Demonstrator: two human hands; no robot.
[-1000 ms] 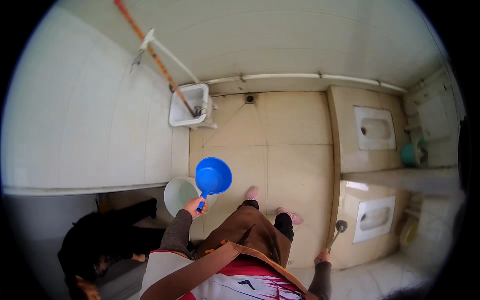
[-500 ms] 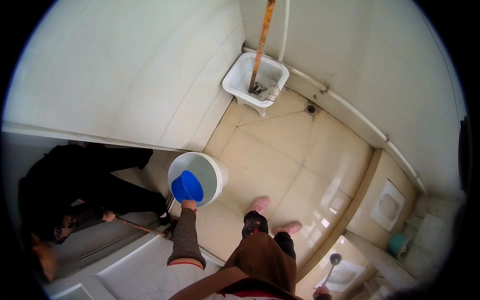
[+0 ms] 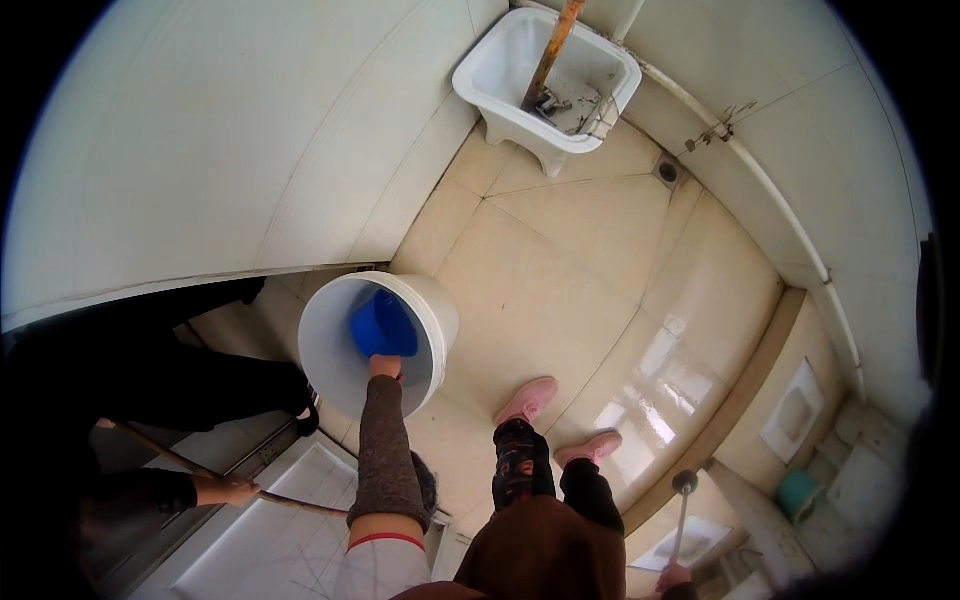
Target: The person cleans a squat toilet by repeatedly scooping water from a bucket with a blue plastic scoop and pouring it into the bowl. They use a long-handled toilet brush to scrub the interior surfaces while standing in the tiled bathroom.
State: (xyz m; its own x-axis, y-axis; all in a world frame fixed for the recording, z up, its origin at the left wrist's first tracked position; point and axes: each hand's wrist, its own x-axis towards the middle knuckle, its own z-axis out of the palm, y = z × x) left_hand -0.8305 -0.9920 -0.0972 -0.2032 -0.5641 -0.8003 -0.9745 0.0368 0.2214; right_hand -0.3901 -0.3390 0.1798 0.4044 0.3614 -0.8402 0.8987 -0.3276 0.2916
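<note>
A pale tiled floor point(image 3: 560, 270) fills the middle of the view, bounded by a white tiled wall point(image 3: 200, 150) on the left and another wall on the right with a white pipe point(image 3: 770, 200) running along its foot. At the top stands a white floor basin point(image 3: 545, 75) with a wooden pole point(image 3: 555, 45) leaning into it, and a small floor drain point(image 3: 668, 172) lies just beside it.

Left of centre sits a white bucket point(image 3: 325, 345), near the foot of the left wall. The left hand point(image 3: 385, 367) reaches down into its mouth, the grey-sleeved forearm crossing the near rim. That hand is closed on a blue scoop point(image 3: 382, 325), whose bowl lies inside the bucket just beyond the fingers, low against the inner wall; the handle is hidden by the hand.

Below the bucket, the person's two pink shoes point(image 3: 528, 398) rest on the tiles, well apart from it.

At the lower right edge, the right hand point(image 3: 672, 577) is wrapped around a thin metal-tipped stick point(image 3: 681, 520) that rises toward the step of the raised platform with squat pans point(image 3: 795, 410).

At the lower left, another person in dark clothes holds a long wooden handle point(image 3: 290, 500) in one hand point(image 3: 238, 490).
</note>
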